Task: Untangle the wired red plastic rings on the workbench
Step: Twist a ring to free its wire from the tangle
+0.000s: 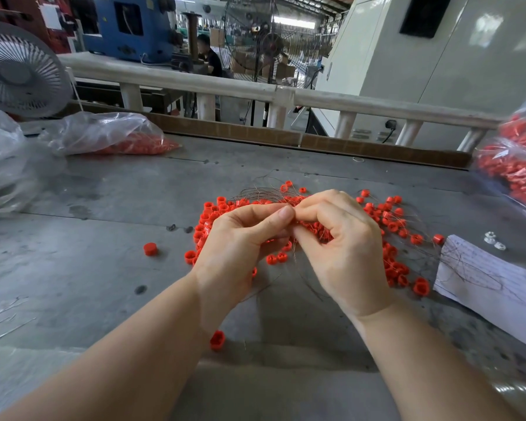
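A tangle of small red plastic rings (390,221) strung on thin brown wires lies spread over the middle of the grey workbench (104,226). My left hand (237,247) and my right hand (343,247) meet above the heap. Thumb and fingers of each hand pinch wires and rings at the same spot, fingertips nearly touching. Much of the heap is hidden under both hands. Loose wire ends fan out behind the hands and trail toward me between my wrists.
Single red rings lie apart at the left (149,249) and near my left forearm (217,340). Clear bags of red rings sit at back left (113,138) and far right (516,171). A written paper sheet (492,284) lies right. A fan (19,68) stands back left.
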A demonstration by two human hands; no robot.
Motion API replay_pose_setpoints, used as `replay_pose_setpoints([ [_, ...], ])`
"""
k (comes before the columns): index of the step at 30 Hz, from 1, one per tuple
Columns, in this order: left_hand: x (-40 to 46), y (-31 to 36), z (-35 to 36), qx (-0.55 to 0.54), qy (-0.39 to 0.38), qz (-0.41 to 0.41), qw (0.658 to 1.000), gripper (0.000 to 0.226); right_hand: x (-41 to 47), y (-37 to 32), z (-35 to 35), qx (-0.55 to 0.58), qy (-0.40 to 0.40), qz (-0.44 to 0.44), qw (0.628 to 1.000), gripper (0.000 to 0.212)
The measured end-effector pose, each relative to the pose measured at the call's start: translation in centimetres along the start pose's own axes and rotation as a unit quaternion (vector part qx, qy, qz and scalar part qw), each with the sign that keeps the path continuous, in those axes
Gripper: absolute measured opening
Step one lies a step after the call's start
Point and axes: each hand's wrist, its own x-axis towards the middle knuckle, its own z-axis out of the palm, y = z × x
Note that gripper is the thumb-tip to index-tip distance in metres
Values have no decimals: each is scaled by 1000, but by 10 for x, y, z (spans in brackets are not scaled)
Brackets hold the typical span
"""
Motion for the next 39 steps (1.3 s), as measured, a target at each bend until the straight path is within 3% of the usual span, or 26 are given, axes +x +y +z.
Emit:
replay_pose_setpoints([
  [9,1,-2,3,5,8,42,999,14,0,2,1,86,16,81,993,7],
  [14,0,-1,4,26,15,63,998,25,0,0,3,113,19,130,985,11],
  [22,0,0,5,67,23,90,993,20,2,-4,2,157,7,201,967,11],
  [32,5,-5,3,2,-14,33,999,22,3,0,1,155,13,208,966,21],
  [39,6,-4,4,-36,38,-9,999,21,4,11,-4,169,41,289,941,25],
])
